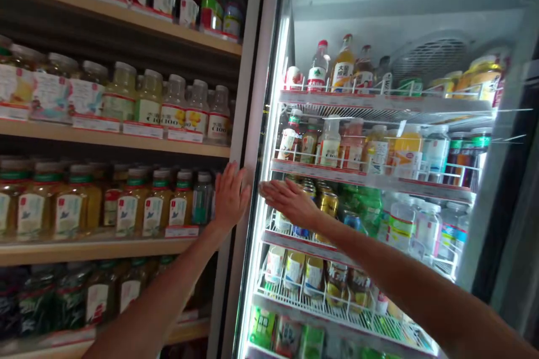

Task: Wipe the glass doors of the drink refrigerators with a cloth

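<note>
My left hand [231, 195] is raised at the grey frame between the shelving and the refrigerator, its fingers stretched upward and holding nothing. To its right, my right hand [290, 201] reaches across the glass door [275, 123] of a lit drinks refrigerator. Its fingers point left toward the door's edge, straight, with nothing in them. Whether either palm touches the surface, I cannot tell. Behind the glass, wire shelves [379, 102] carry bottles and cans, including a bottle of orange drink [343, 66] and gold cans [328, 202].
On the left, wooden shelves [168, 147] hold rows of bottled drinks, such as an amber bottle with a green neck band [127, 207]. Price strips [142, 129] run along their front edges. A round vent [433, 56] shows inside the refrigerator.
</note>
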`<move>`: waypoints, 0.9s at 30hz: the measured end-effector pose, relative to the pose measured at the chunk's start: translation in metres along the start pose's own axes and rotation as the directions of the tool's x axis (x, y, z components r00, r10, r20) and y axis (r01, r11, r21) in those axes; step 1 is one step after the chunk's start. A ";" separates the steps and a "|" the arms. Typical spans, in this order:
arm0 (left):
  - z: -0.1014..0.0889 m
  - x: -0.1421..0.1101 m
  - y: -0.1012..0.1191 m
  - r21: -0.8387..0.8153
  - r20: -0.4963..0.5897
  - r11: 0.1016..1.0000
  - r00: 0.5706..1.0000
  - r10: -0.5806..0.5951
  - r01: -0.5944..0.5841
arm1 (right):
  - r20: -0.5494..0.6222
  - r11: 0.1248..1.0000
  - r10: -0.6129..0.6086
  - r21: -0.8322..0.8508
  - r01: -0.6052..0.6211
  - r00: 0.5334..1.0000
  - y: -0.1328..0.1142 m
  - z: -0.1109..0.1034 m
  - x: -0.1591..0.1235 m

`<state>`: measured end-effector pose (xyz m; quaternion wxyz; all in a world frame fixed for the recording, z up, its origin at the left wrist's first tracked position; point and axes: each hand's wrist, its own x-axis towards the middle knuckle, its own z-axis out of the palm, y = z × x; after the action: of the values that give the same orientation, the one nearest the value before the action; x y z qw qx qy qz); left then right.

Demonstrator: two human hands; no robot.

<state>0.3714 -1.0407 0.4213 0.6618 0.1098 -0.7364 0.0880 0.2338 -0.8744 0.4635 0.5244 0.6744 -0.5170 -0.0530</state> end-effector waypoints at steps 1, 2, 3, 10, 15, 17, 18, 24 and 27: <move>-0.001 0.002 -0.002 -0.004 -0.008 1.000 1.000 -0.007 0.007 | -0.001 1.000 0.007 -0.001 -0.007 1.000 0.005 -0.004 -0.003; -0.002 0.004 -0.002 -0.010 -0.014 1.000 1.000 -0.008 0.008 | -0.023 0.997 0.077 -0.011 -0.078 0.997 0.017 -0.011 -0.002; -0.001 0.006 -0.002 -0.018 -0.017 1.000 1.000 -0.005 0.005 | -0.066 0.979 0.202 -0.027 -0.204 0.977 0.034 -0.021 0.002; 0.012 -0.004 0.023 -0.106 0.012 0.991 0.996 0.085 -0.083 | -0.158 0.874 0.457 -0.101 -0.474 0.875 0.056 -0.034 -0.018; 0.020 -0.012 0.037 -0.122 0.056 0.980 0.985 0.165 -0.157 | 0.031 0.994 0.103 -0.028 -0.103 0.994 -0.011 -0.006 -0.096; 0.024 -0.010 0.046 -0.123 0.050 0.976 0.981 0.187 -0.180 | 0.009 0.966 0.252 -0.059 -0.251 0.968 0.008 -0.018 -0.102; 0.027 -0.009 0.052 -0.126 0.041 0.973 0.979 0.198 -0.191 | -0.042 0.918 0.384 -0.091 -0.386 0.922 0.025 -0.026 -0.100; 0.042 -0.024 0.087 -0.190 -0.020 0.945 0.963 0.269 -0.268 | -0.220 0.862 0.450 -0.147 -0.486 0.865 0.037 -0.029 -0.116; 0.047 -0.038 0.096 -0.206 0.013 0.936 0.956 0.294 -0.285 | -0.068 0.963 0.226 -0.134 -0.234 0.972 -0.018 -0.001 -0.160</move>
<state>0.3038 -0.9600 0.3796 0.6330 -0.0657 -0.7639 0.1069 0.1722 -0.7545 0.3748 0.5868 0.5721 -0.5728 -0.0106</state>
